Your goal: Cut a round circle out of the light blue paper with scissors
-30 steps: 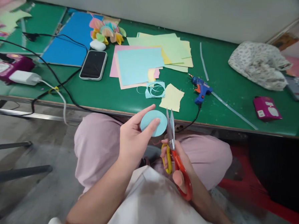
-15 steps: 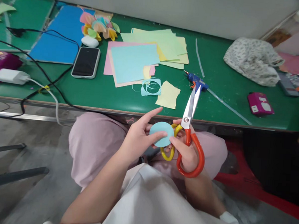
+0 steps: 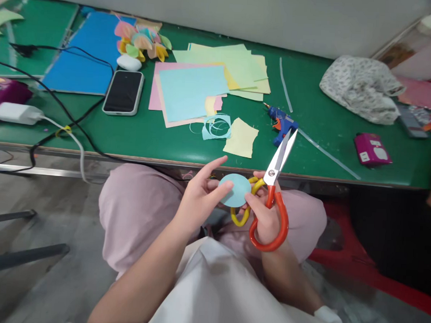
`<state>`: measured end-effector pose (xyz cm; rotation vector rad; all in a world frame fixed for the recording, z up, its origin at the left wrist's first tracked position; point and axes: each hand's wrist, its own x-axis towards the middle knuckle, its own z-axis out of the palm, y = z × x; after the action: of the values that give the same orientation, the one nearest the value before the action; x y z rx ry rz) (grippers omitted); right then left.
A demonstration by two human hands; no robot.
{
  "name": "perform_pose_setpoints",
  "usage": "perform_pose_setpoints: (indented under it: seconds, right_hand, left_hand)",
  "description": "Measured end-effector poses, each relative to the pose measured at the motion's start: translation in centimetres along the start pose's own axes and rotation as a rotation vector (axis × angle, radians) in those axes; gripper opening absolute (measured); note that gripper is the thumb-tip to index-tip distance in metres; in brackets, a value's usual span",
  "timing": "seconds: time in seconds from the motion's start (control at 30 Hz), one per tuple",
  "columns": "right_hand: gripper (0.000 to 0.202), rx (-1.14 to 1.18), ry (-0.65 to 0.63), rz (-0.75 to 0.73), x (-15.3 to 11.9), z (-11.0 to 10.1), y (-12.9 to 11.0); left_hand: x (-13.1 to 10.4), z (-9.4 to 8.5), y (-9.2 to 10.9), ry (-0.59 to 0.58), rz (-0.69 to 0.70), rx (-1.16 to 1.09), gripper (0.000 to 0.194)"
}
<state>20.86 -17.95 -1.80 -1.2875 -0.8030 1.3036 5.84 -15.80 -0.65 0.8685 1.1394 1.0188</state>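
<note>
Above my lap, a light-blue paper circle [image 3: 237, 192] is pinched between both hands. My left hand [image 3: 201, 194] grips its left edge, thumb on top and index finger stretched away. My right hand [image 3: 265, 217] has its thumb at the circle's right edge. Hooked on that same hand are scissors [image 3: 271, 173] with one red and one yellow handle, their blades slightly apart and pointing toward the table. Beyond the hands lie cut light-blue paper scraps [image 3: 217, 127] and a torn pale-yellow piece of paper [image 3: 241, 138].
On the green table [image 3: 166, 144] are stacked coloured sheets [image 3: 190, 90], a phone [image 3: 123, 93], a blue glue gun [image 3: 280, 121] with a clear glue stick, paper petals [image 3: 142, 39], a patterned cloth bag [image 3: 360, 89] and a purple box [image 3: 373, 149]. Cables [image 3: 76, 120] cross the left side.
My left thumb has drawn back a little toward the circle's left part. The scissors have tilted slightly to the right, their tips now beside the glue gun's handle.
</note>
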Motion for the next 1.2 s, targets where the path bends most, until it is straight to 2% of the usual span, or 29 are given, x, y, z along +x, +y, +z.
perform_pose_setpoints:
  seconds: [0.13,0.3,0.53,0.73,0.83,1.0,1.2]
  right_hand:
    - [0.047,-0.027,0.069,-0.023,0.2,0.4,0.1]
    - [0.044,-0.029,0.058,-0.044,0.5,0.0,0.1]
    - [0.042,-0.037,0.019,-0.038,0.1,0.3,0.5]
    - [0.042,-0.027,0.041,-0.078,0.8,-0.2,-0.1]
    - [0.043,-0.025,0.05,-0.082,0.9,-0.1,-0.4]
    - [0.042,-0.015,0.089,-0.085,0.1,0.9,-0.3]
    - [0.04,-0.021,0.038,-0.078,-1.2,1.6,0.2]
  left_hand:
    - [-0.3,0.4,-0.7,-0.035,-0.031,0.015,0.085]
    - [-0.3,0.7,-0.6,-0.066,-0.069,0.004,0.086]
    - [0.0,0.8,-0.5,0.123,-0.046,-0.072,0.074]
    - [-0.1,0.8,0.4,0.055,-0.06,-0.005,0.078]
    - [-0.2,1.2,0.2,0.05,-0.076,-0.053,0.083]
    - [-0.4,2.0,-0.5,0.13,-0.057,-0.154,0.08]
    - [-0.8,1.8,0.0,0.187,0.008,-0.145,0.078]
